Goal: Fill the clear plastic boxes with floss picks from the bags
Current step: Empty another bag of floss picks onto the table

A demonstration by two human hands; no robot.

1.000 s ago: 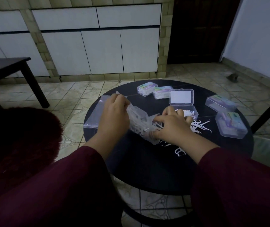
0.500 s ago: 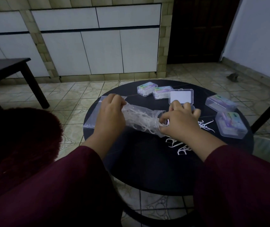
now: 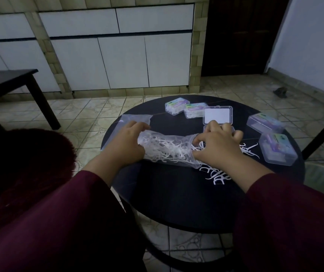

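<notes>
Gripping the bag [image 3: 165,152] at its closed end, left hand [image 3: 125,144]; right hand [image 3: 216,148] pinches its mouth; loose floss picks [image 3: 249,151] lie mid-table [image 3: 176,189].

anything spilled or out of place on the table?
Yes. Loose floss picks lie scattered on the black round table, right of and below the right hand, outside the open clear box. More are still in the bag, gripped by the left hand. The closed boxes look fine.

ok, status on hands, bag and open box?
Left hand grips bag; right hand at its mouth. Open box behind right hand. Loose picks on table.
</notes>
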